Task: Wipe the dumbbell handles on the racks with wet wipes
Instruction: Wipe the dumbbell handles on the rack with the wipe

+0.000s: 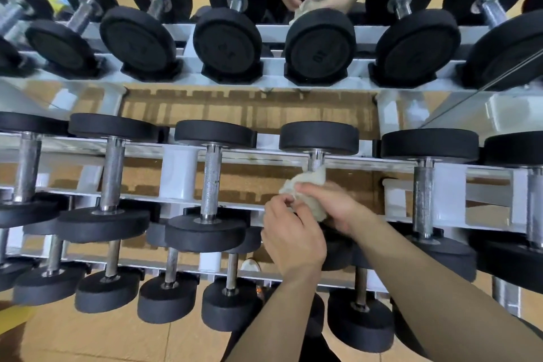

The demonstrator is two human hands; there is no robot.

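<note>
Head view, looking down over a white metal rack point(176, 173) of dumbbells. Reaching in from the bottom edge, bare forearm angled up: left hand point(293, 238), knuckles up, fingers curled, pinching the near-left corner of a crumpled off-white wet wipe point(308, 182) between thumb and fingertips. Coming in from the lower right: right hand point(340, 209), palm down, closed over the wet wipe and round the knurled silver steel handle point(316, 159) beneath it, fingers pointing left. Both hands touching at the wipe. Handle belonging to a black round-headed dumbbell point(318, 138) cradled on the rack's top tier, far head clear, near head mostly hidden under the hands. Only a short bare stretch of handle showing, just below the far head, with the wipe bunched against it. Just to the left, a neighbouring black dumbbell point(211, 185) with uncovered knurled bar, flecked with dark spots. Under the rack, tan tiled floor point(88, 338).
</note>
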